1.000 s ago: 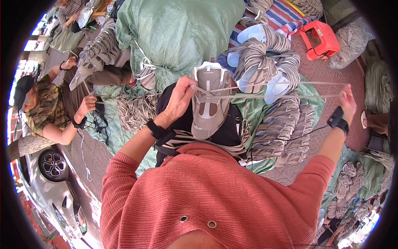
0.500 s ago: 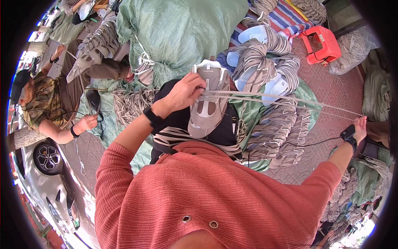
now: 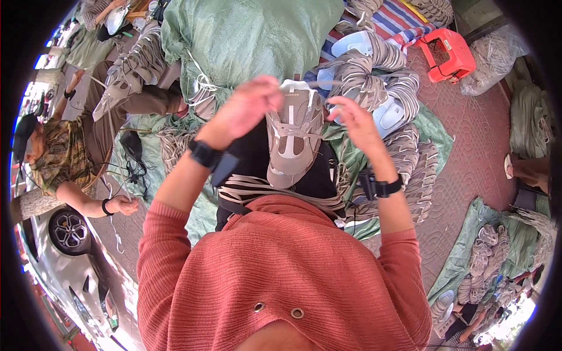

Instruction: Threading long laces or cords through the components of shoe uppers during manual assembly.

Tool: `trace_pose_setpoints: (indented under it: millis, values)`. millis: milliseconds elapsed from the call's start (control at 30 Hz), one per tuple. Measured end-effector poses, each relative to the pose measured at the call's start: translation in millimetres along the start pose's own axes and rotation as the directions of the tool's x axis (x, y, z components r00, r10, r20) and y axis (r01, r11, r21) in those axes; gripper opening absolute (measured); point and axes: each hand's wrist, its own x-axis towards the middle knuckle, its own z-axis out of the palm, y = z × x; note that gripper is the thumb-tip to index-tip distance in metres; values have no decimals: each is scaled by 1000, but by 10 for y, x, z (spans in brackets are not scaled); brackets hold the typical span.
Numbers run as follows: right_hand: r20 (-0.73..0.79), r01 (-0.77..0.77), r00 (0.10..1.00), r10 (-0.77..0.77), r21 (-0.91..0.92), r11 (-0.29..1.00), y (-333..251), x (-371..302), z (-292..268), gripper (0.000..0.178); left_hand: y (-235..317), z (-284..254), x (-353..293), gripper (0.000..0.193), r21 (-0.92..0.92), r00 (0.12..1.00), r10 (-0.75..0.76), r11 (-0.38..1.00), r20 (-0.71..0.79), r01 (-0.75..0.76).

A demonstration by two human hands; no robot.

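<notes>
A grey-brown shoe upper [image 3: 291, 153] with a white collar lies in front of me, toe towards me, over black cloth on my lap. A flat grey shoelace [image 3: 293, 130] crosses its throat. My left hand [image 3: 253, 106] is raised beside the collar's left side, too smeared by motion to read its fingers. On the other side, my right hand [image 3: 355, 121] is raised with bent fingers towards the shoe; what they hold, if anything, is unclear. A blurred, lace-like streak shows between the hands above the collar. Pale laces [image 3: 281, 193] lie in a bundle across my lap.
Stacked shoe uppers [image 3: 404, 158] lie to the right on green sheeting. A large green sack [image 3: 252, 44] stands ahead. A red plastic stool [image 3: 448, 55] is at the far right. On the left, a person [image 3: 70, 149] sits handling laces near a parked car [image 3: 67, 245].
My right hand has come in from far right to beside the shoe. The laces stretched between it and the shoe are no longer drawn out there. My left hand has lifted off the shoe.
</notes>
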Motion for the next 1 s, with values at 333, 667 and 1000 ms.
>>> trace_pose_setpoints:
  millis: [333, 667, 1000]
  values:
    - [-197, 92, 975, -101, -57, 994, 360, -124, 601, 16, 1016, -1552, -1498, 15, 875, 767, 474, 426, -432, 230]
    - [5, -289, 950, 313, 398, 870, 3, -186, 326, 18, 793, -619, -891, 48, 930, 636, -734, 13, -240, 367]
    - [-48, -131, 990, 134, 57, 990, 270, -181, 585, 13, -269, -17, -34, 54, 551, 998, -29, 835, 51, -4]
